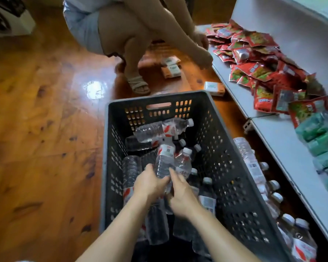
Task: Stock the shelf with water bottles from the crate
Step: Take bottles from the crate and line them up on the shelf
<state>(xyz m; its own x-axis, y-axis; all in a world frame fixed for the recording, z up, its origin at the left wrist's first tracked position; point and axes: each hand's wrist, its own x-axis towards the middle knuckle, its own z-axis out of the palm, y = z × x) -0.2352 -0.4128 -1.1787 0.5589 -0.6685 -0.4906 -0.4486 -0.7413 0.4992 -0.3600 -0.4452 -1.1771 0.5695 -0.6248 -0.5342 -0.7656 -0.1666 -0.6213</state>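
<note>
A: Over the crate, left hand wraps the base of one water bottle, cap end tilted away. Right hand?

B: Right hand loosely curled beside that bottle; grip unclear. More bottles lie loose below. Shelf right of crate holds red packets.
</note>
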